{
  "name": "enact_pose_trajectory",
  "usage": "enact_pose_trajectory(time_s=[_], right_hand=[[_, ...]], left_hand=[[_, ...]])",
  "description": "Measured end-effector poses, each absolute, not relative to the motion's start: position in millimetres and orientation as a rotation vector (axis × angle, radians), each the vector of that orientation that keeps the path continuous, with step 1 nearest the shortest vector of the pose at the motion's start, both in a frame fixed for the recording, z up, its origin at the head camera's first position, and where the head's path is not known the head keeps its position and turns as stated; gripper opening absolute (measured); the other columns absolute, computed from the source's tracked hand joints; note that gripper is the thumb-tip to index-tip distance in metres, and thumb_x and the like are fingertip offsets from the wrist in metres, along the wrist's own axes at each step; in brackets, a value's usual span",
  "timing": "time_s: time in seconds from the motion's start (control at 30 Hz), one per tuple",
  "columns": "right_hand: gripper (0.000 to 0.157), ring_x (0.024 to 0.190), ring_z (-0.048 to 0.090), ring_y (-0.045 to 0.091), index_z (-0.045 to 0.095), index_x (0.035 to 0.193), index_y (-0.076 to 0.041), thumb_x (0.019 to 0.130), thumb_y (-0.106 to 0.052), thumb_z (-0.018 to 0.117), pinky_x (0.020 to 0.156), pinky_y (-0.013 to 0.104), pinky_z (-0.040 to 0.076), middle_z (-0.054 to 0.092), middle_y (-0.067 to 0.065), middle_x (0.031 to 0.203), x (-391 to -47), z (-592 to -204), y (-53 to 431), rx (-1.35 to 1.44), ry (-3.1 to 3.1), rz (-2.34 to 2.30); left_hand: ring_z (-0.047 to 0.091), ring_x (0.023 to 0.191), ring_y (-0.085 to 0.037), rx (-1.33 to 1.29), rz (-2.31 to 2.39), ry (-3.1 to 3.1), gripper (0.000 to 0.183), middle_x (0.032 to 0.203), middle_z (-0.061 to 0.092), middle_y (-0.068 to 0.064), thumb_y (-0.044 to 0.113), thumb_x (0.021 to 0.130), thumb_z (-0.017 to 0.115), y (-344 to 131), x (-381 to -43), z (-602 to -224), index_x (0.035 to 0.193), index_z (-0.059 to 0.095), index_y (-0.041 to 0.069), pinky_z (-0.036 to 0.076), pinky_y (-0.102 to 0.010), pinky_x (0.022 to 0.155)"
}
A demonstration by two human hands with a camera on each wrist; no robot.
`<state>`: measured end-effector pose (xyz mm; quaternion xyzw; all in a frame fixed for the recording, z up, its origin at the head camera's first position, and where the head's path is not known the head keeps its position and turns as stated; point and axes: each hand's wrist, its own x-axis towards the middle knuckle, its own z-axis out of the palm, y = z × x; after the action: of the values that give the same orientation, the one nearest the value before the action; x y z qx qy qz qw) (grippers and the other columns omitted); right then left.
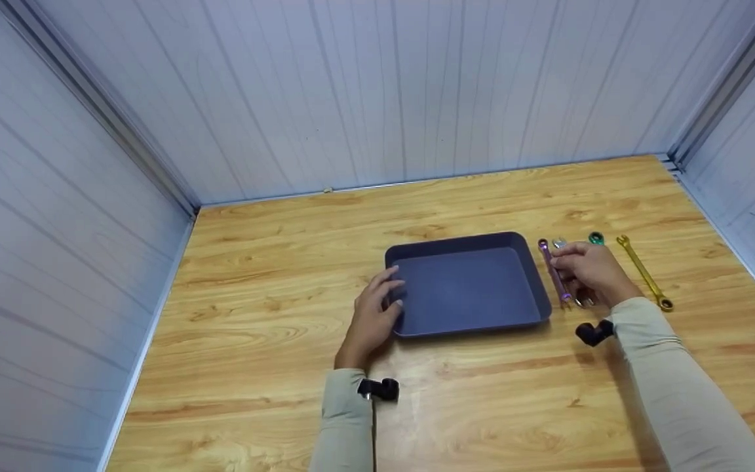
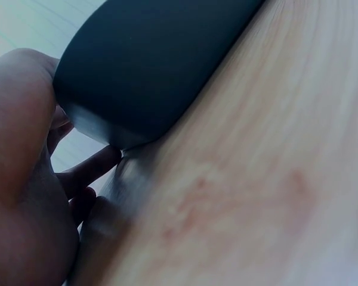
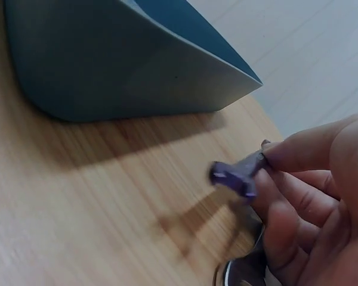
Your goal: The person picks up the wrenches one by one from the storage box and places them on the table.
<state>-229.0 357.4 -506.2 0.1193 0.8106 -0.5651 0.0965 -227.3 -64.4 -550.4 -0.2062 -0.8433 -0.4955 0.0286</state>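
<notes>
A dark grey rectangular tray [image 1: 469, 331] lies on the wooden table. At its left wall my left hand [image 1: 372, 314] grips the rim, with fingertips over the inner side; the left wrist view shows the tray's outer wall [image 2: 137, 65] beside that hand. Right of the tray, my right hand [image 1: 590, 270] pinches a purple combination wrench [image 1: 554, 272] between thumb and fingers. In the right wrist view the wrench's purple end [image 3: 234, 180] hangs above the table, its shadow beneath. Close under the right hand is a silver wrench [image 1: 584, 298], largely covered by the hand.
A green wrench's ring end [image 1: 596, 238] shows behind the right hand. Further right lies a yellow wrench [image 1: 645, 272]. White panel walls [image 1: 377, 98] enclose the table [image 1: 272, 295] at the back and both sides.
</notes>
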Motion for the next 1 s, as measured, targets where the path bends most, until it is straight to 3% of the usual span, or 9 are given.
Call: enact_pose_trajectory(time_s=[0.13,0.27,1.0], right_hand=[[0.038,0.063,0.057,0.009,0.061,0.127,0.006,0.097,-0.017,0.065,0.052,0.027,0.046,0.066,0.000,0.079,-229.3,-507.9,358.0,0.361,2.445,-1.645],[0.037,0.059,0.055,0.007,0.061,0.124,0.008,0.095,-0.014,0.066,0.050,0.026,0.045,0.064,-0.003,0.071,-230.2,-509.9,359.3,0.371,2.447,-1.647],[0.032,0.062,0.060,0.007,0.067,0.118,0.007,0.097,-0.017,0.064,0.051,0.023,0.045,0.067,-0.003,0.072,-234.2,-510.2,361.4,0.393,2.516,-1.544]], left_hand=[[0.035,0.143,-0.021,-0.651,-1.519,-2.604,0.035,0.153,0.046,0.001,0.003,0.093,0.063,-63.9,-227.1,-549.9,0.128,0.065,0.003,0.023,-0.049,0.116],[0.036,0.143,-0.021,-0.661,-1.523,-2.593,0.034,0.152,0.046,-0.003,0.002,0.093,0.062,-63.4,-227.3,-549.7,0.127,0.065,0.002,0.027,-0.045,0.115],[0.036,0.143,-0.020,-0.654,-1.551,-2.566,0.033,0.151,0.047,-0.005,-0.001,0.092,0.062,-62.8,-229.1,-553.1,0.125,0.066,0.000,0.029,-0.041,0.115]])
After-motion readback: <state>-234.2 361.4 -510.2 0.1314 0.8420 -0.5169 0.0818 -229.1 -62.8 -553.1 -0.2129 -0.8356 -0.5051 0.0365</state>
